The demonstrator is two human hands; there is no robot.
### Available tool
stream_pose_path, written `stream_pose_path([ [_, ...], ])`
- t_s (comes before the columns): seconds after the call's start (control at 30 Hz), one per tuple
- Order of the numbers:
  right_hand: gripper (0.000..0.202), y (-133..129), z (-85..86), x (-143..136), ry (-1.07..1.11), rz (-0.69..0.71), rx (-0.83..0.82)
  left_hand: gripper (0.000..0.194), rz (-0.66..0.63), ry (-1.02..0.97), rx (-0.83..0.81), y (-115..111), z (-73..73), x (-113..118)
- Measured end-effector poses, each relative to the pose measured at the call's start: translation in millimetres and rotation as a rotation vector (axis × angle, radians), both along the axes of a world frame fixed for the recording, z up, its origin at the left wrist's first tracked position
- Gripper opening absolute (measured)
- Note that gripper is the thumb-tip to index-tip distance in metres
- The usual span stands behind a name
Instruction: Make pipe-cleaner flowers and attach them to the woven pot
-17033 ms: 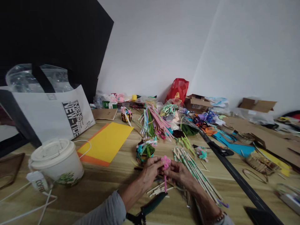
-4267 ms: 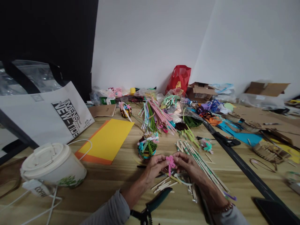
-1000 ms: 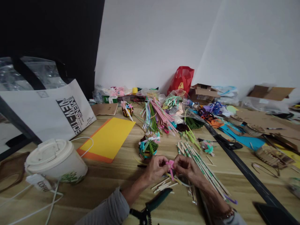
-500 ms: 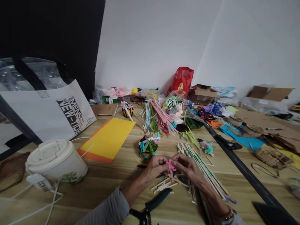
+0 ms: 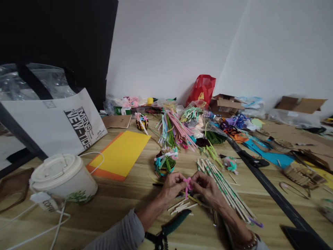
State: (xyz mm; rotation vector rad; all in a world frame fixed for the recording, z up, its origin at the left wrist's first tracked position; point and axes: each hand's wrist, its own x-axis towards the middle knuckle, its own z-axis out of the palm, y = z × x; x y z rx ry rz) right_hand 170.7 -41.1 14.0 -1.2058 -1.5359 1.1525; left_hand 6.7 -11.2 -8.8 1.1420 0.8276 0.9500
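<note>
Between my fingertips is a pink pipe cleaner (image 5: pixel 189 183), bent into loops like a small flower, with one end hanging down. My left hand (image 5: pixel 172 186) pinches it from the left, my right hand (image 5: pixel 207 187) from the right. Just beyond my hands stands a small round basket (image 5: pixel 165 164) decorated with green, pink and blue fuzzy pieces. Several short wooden sticks (image 5: pixel 182 206) lie below my hands. Nearer still is a cutting tool (image 5: pixel 175 222) with a dark green handle. Long green-and-white patterned sticks (image 5: pixel 223 189) run along the right of my right hand.
A pile of colourful pipe cleaners (image 5: pixel 175 130) lies mid-table. Yellow paper (image 5: pixel 126 151), a white lidded container (image 5: pixel 63 178) and a white bag (image 5: pixel 54 125) occupy the left. On the right are a black strip (image 5: pixel 267 189) and woven baskets (image 5: pixel 303 173). A red bag (image 5: pixel 201 90) stands by the wall.
The pink pipe cleaner has turned slightly between my fingers. Its hanging end has shifted left and looks shorter. My hands stay in nearly the same place.
</note>
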Motion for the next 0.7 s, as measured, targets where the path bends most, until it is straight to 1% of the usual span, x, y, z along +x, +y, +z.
stream_pose_path([
  [0.1, 0.027, -5.5, 3.2, -6.1, -0.131, -0.049, 0.061, 0.034, 0.055, 0.037, 0.064, -2.2, 4.5, 1.5],
  [0.2, 0.026, -11.9, 9.2, -14.4, -0.246, -0.131, 0.143, 0.035, 0.070, 0.039, 0.067, -6.0, 9.2, 3.8],
  [0.27, 0.025, -14.3, 11.5, -18.6, -0.285, -0.175, 0.175, 0.035, 0.076, 0.032, 0.059, -8.0, 11.0, 5.1],
  [0.3, 0.026, -14.6, 11.8, -19.7, -0.275, -0.190, 0.171, 0.034, 0.083, 0.027, 0.058, -8.5, 11.4, 5.4],
  [0.37, 0.029, -13.0, 10.9, -19.2, -0.177, -0.195, 0.124, 0.032, 0.101, 0.016, 0.053, -8.4, 11.0, 5.3],
  [0.47, 0.035, -7.6, 9.5, -13.6, 0.057, -0.143, 0.011, 0.029, 0.087, -0.009, 0.026, -6.5, 8.5, 3.3],
  [0.53, 0.038, -3.9, 10.1, -8.8, 0.142, -0.095, -0.046, 0.028, 0.051, -0.032, 0.007, -5.3, 6.5, 1.5],
  [0.6, 0.039, -1.3, 11.2, -4.8, 0.141, -0.058, -0.070, 0.027, 0.011, -0.049, -0.005, -4.8, 4.7, 0.4],
  [0.7, 0.040, 0.5, 11.9, -1.5, 0.085, -0.020, -0.067, 0.028, -0.032, -0.063, -0.003, -4.7, 3.3, 0.1],
])
